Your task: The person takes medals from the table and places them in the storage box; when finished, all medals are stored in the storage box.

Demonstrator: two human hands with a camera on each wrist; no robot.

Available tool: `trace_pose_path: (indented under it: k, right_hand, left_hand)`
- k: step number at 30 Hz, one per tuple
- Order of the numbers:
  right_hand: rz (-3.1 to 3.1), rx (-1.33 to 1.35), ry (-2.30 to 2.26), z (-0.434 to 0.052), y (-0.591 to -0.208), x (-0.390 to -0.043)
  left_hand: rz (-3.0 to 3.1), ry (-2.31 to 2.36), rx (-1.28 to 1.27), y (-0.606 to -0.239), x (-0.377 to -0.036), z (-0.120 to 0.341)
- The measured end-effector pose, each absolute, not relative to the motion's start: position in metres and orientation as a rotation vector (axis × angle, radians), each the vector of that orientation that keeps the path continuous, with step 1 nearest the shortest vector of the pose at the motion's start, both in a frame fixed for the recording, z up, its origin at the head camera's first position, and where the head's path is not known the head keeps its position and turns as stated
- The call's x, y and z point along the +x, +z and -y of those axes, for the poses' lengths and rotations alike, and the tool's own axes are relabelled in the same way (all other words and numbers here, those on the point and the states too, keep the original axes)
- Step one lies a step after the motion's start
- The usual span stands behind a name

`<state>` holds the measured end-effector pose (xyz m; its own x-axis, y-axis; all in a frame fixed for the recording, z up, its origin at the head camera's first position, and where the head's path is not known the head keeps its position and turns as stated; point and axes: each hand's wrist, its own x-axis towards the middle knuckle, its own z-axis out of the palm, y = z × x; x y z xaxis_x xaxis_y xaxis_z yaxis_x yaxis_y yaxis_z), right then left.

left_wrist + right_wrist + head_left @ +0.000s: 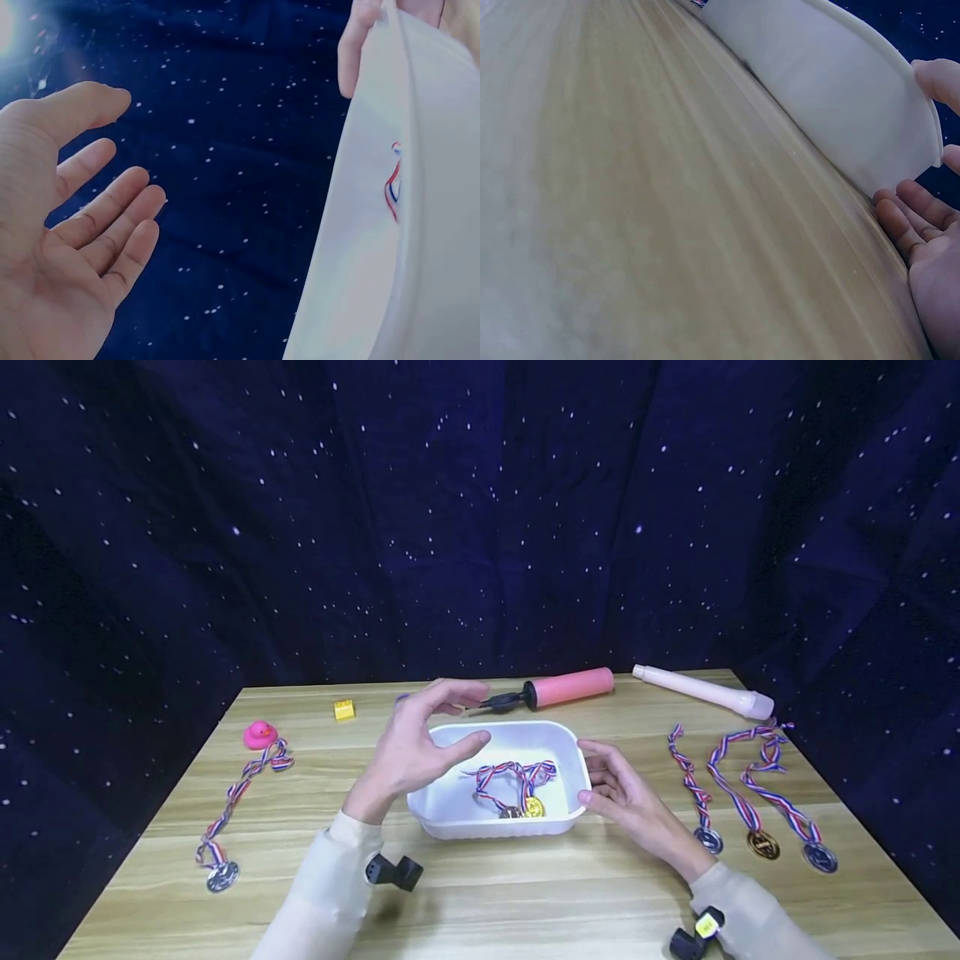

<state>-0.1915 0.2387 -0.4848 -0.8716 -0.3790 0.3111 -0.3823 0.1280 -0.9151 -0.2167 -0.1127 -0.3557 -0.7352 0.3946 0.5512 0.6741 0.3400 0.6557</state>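
A white tub (450, 814) sits in the middle of the wooden table (525, 893). Inside the tub lie two medals (525, 808) with striped ribbons (510, 772).

The left hand (420, 747) hangs in the air just over the left end of the tub. Its fingers are spread out and loose, and it holds nothing. The left wrist view shows the same open palm (52, 255) with the tub's white wall (360, 225) beside it.

The right hand (618, 789) is at the right end of the tub. Its fingers are straight and rest against the rim there, not curled around it. In the right wrist view the fingertips (919, 210) lie right next to the tub's corner (900, 142).

Behind the tub lies a pink pump (558, 687), and a pale tube (701, 691) lies further right. To the right of the tub are three more medals (761, 843). To the left of the tub are one medal (222, 875), a pink duck (259, 735) and a small yellow block (344, 709).
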Motion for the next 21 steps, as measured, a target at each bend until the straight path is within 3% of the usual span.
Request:
trace_pose_path:
  k: [21]
  right_hand:
    - [2.368,0.783,1.913,-0.24,-0.486,-0.19]
  left_hand:
    - [2.363,-1.156,-0.699,-0.367,-0.191,0.218]
